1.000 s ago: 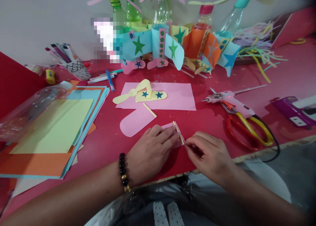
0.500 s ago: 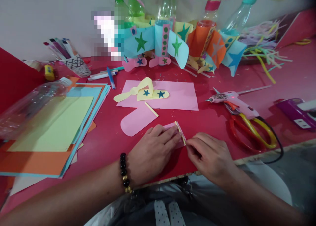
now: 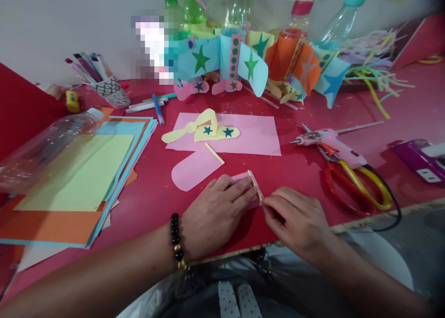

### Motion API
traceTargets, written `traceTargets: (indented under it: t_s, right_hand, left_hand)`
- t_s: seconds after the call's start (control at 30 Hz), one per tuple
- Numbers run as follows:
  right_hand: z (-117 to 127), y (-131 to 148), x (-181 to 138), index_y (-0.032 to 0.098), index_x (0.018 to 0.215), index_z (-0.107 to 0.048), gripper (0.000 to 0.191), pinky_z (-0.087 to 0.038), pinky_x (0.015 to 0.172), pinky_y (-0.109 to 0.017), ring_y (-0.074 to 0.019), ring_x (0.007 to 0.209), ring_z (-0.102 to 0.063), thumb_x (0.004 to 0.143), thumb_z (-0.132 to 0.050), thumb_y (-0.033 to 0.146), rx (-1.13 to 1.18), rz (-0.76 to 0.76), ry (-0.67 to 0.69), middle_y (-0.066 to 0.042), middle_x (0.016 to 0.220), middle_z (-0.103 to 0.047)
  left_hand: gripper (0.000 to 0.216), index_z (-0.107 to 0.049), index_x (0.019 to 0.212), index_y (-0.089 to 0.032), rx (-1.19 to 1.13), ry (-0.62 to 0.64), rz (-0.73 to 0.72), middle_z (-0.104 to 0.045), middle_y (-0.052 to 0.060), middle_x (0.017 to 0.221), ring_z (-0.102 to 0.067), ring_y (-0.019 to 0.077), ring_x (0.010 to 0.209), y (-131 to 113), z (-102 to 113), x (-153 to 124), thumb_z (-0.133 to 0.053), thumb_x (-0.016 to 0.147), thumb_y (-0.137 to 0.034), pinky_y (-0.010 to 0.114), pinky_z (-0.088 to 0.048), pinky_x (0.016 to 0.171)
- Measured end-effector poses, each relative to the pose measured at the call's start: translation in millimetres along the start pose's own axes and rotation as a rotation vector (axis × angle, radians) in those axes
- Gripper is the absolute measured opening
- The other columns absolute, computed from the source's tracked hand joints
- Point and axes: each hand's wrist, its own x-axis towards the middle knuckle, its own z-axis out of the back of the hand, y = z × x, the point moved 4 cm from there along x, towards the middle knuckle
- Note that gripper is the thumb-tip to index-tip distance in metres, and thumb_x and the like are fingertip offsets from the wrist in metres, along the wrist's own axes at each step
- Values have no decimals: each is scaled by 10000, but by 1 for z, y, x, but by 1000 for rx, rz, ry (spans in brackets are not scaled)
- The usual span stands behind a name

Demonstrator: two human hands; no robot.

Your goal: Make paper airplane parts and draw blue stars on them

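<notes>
My left hand (image 3: 217, 213), with a black bead bracelet at the wrist, lies fingers-flat on a small pink paper piece (image 3: 245, 178) near the front edge of the red table (image 3: 149, 202). My right hand (image 3: 295, 220) pinches the near end of a thin yellow paper strip (image 3: 255, 186) that lies along the pink piece's right edge. Just behind lie a rounded pink cut-out (image 3: 191, 169) and a second yellow strip (image 3: 214, 153). A pink sheet (image 3: 253, 135) carries yellow shapes with blue stars (image 3: 212, 131).
A pink hot-glue gun (image 3: 330, 142) and red-and-yellow scissors (image 3: 358, 183) lie at the right. Stacked coloured sheets (image 3: 79, 179) and an empty clear bottle (image 3: 45, 146) fill the left. Decorated bottles (image 3: 236, 49) line the back wall, with a cup of pens (image 3: 104, 84).
Both hands stay on the small pink piece and its yellow strip. Only the view has shifted slightly; the objects on the table have not moved.
</notes>
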Motion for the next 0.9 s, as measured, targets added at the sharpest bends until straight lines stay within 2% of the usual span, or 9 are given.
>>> traceTargets:
  t_s: [0.07, 0.13, 0.23, 0.33, 0.53, 0.9]
  right_hand:
    - [6, -5, 6, 184, 899, -602, 162, -496, 708, -329, -192, 775, -588, 808, -550, 61, 114, -35, -37, -61, 832, -637]
    - [11, -12, 16, 196, 1051, -577, 295, -504, 847, -394, -231, 939, -601, 784, -566, 71, 214, -54, -59, -85, 990, -648]
    - [12, -22, 32, 212, 1288, -461, 583, -457, 994, -456, -274, 1181, -534, 738, -619, 99, 314, -80, 48, -114, 1246, -579]
    - [8, -27, 41, 225, 1370, -379, 723, -401, 1072, -462, -274, 1293, -453, 723, -695, 166, 341, -56, 176, -114, 1353, -522]
    - [6, -28, 44, 234, 1413, -330, 754, -400, 1069, -475, -270, 1282, -463, 748, -683, 178, 328, -4, 228, -114, 1343, -530]
    - [7, -30, 46, 262, 1412, -351, 740, -421, 1037, -484, -273, 1228, -504, 749, -672, 188, 309, 26, 257, -107, 1339, -536]
  left_hand:
    - [464, -394, 1427, -165, 7, -11, -10, -375, 75, 1522, -446, 251, 1259, 0, 0, 0, -388, 963, -152, 442, -420, 972]
    - [474, -393, 1427, -135, 23, -24, -27, -386, 102, 1513, -440, 260, 1273, -1, 0, 0, -409, 954, -155, 446, -418, 971]
    - [458, -405, 1415, -100, 55, -45, -63, -450, 135, 1462, -422, 266, 1303, -2, 0, 0, -388, 960, -147, 453, -413, 964]
    - [440, -415, 1407, -99, 65, -67, -66, -471, 145, 1442, -431, 267, 1299, -2, 1, 1, -359, 973, -148, 451, -417, 950]
    - [423, -415, 1410, -116, 55, -60, -40, -444, 137, 1466, -460, 262, 1270, -2, 0, 1, -341, 1000, -187, 449, -421, 959]
    - [430, -387, 1425, -97, 77, -33, -42, -420, 127, 1486, -434, 268, 1296, -2, 1, 1, -312, 1013, -198, 450, -410, 970]
